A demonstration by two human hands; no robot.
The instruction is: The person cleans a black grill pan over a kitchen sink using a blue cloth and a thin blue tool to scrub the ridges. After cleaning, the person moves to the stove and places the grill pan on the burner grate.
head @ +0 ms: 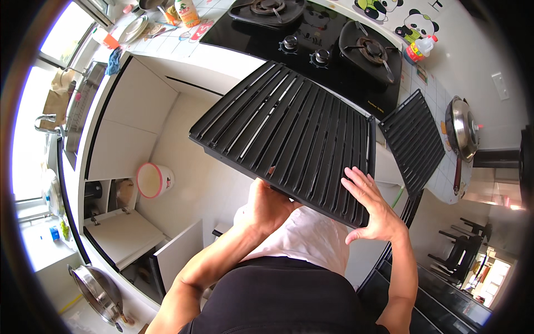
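A large black slatted panel point(292, 137), like a range-hood filter grille, is held tilted in front of my body, near the gas stove's front edge. My left hand point(269, 206) grips its lower edge from beneath, with part of the fingers hidden under it. At its lower right corner, my right hand point(373, 208) is spread, fingers apart over the slats and thumb below the edge; whether it touches the panel is hard to tell. A second black slatted panel point(413, 146) leans at the counter's edge to the right.
Beyond the panel lies a black glass gas stove point(250, 39) with two burners. A lidded pan point(463, 129) and a plastic bottle point(419, 49) stand on the right counter. Left are a white bucket point(154, 180) on the floor, an open cabinet door point(179, 254) and a sink point(79, 104).
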